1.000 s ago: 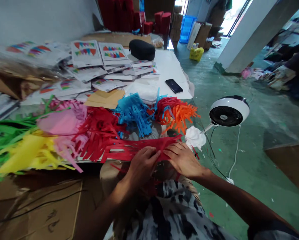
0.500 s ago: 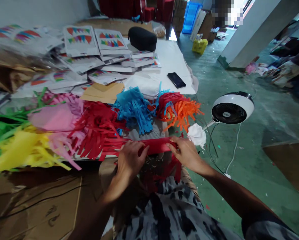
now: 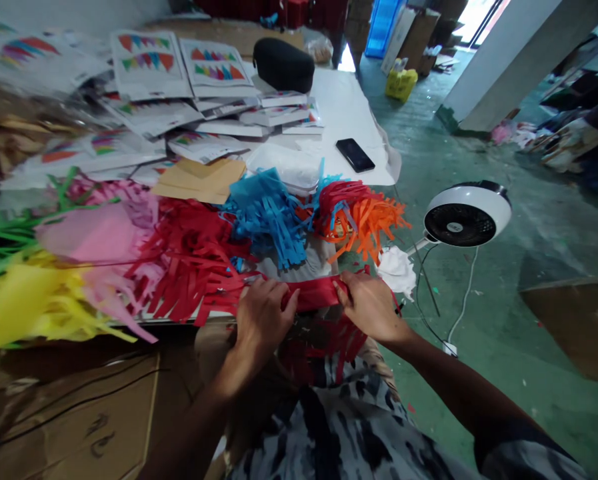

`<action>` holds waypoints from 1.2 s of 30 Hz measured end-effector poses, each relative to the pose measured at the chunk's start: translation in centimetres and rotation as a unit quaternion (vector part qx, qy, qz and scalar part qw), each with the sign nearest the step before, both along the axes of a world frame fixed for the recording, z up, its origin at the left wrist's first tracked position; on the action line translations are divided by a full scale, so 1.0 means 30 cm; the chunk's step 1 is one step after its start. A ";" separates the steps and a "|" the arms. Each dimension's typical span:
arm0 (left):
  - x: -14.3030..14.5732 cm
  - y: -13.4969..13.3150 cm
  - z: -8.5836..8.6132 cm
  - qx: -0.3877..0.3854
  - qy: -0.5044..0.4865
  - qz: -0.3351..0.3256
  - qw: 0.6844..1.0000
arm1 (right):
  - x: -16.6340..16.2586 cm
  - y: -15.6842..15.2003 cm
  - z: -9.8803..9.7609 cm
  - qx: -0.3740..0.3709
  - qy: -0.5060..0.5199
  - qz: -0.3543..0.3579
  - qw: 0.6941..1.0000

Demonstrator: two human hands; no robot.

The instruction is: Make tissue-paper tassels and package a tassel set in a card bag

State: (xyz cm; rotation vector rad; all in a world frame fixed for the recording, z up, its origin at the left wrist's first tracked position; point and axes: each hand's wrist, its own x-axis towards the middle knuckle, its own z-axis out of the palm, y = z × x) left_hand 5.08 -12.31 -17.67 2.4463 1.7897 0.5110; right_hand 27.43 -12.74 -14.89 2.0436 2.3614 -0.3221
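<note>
A strip of red fringed tissue paper [image 3: 315, 295] stretches between my two hands at the table's front edge. My left hand [image 3: 265, 312] closes on its left end, thumb toward the middle. The right end is pinched by my right hand [image 3: 366, 303]. Red fringe hangs below the strip over my lap. Left of my left hand lies a heap of red fringed paper [image 3: 193, 257]. Blue fringed paper [image 3: 271, 213] sits just beyond the hands, with orange fringed paper [image 3: 379, 217] to its right.
Pink [image 3: 96, 237] and yellow fringed paper [image 3: 33, 300] lie at the left. Behind are stacked printed packets [image 3: 151, 67], a black case [image 3: 283, 65] and a phone [image 3: 355, 155]. A fan [image 3: 466, 215] stands at the right. Cardboard [image 3: 93, 413] is below left.
The red strip stays between my hands, and its hanging fringe has spread out lower over my lap. My view has shifted slightly.
</note>
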 end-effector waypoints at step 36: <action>0.076 -0.122 -0.093 0.115 -0.028 -0.188 0.975 | 0.130 -0.046 0.007 0.224 -0.052 0.068 0.971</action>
